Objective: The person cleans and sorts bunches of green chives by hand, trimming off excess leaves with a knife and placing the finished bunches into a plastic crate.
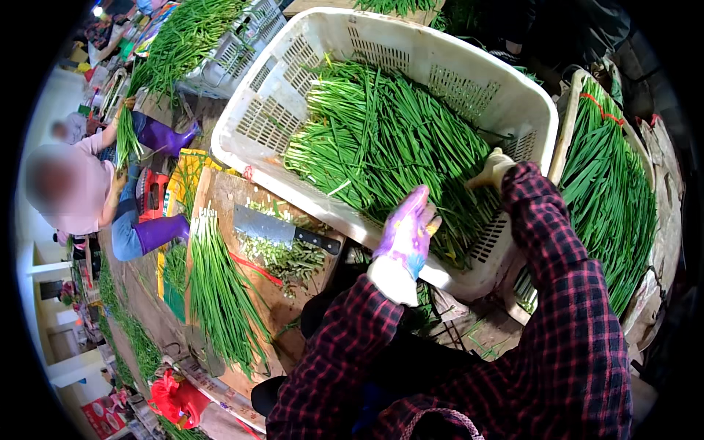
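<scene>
My left hand, in a purple and white glove, is over the near rim of a white plastic crate, its fingers at the leaves inside. My right hand, in a pale glove, reaches into the crate's right end against the green garlic chives. Whether either hand grips any leaves cannot be told. On a wooden board to the left lie a bunch of chives, a cleaver with a black handle, a red tie and cut stem ends.
A second crate at the right holds chives with a red tie. Another crate heaped with chives stands at the upper left. A person in purple boots sits at the left, holding a bunch. A red plastic bag lies lower left.
</scene>
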A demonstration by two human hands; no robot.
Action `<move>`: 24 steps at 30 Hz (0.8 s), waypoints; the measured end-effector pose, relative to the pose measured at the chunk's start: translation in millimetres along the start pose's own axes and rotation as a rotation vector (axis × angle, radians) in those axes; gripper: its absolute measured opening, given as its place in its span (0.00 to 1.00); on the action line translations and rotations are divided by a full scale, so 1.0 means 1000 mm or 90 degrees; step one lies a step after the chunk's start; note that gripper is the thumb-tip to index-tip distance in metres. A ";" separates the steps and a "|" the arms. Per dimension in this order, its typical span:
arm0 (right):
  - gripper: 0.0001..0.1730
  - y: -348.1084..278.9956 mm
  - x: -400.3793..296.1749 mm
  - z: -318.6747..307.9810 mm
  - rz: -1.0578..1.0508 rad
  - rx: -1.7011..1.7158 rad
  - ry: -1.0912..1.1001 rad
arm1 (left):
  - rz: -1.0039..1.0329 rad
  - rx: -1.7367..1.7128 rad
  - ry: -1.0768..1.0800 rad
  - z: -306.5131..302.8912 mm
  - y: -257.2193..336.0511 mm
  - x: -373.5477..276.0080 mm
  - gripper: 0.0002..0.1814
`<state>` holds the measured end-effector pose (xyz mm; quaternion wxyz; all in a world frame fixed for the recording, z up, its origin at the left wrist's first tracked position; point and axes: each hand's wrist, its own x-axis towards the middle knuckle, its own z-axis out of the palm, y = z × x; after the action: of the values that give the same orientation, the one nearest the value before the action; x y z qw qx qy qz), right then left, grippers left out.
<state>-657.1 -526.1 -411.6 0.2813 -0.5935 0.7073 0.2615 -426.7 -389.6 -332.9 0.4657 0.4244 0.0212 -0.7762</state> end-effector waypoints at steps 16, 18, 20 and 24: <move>0.67 0.001 0.071 0.050 0.044 0.044 -0.150 | -0.025 -0.024 0.044 -0.007 -0.018 0.096 0.25; 0.54 -0.002 0.050 0.005 -0.038 -0.027 -0.123 | -0.014 0.088 0.008 -0.013 -0.012 0.097 0.23; 0.46 0.019 0.059 -0.006 -0.046 -0.043 -0.147 | 0.013 0.350 -0.145 -0.015 -0.019 0.118 0.16; 0.41 0.034 0.083 -0.016 -0.108 -0.016 -0.155 | 0.173 1.028 -0.134 0.014 -0.063 0.126 0.14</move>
<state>-703.6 -589.7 -457.8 0.3785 -0.6185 0.6118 0.3160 -508.3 -448.3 -432.3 0.1063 0.5524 -0.6386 -0.5252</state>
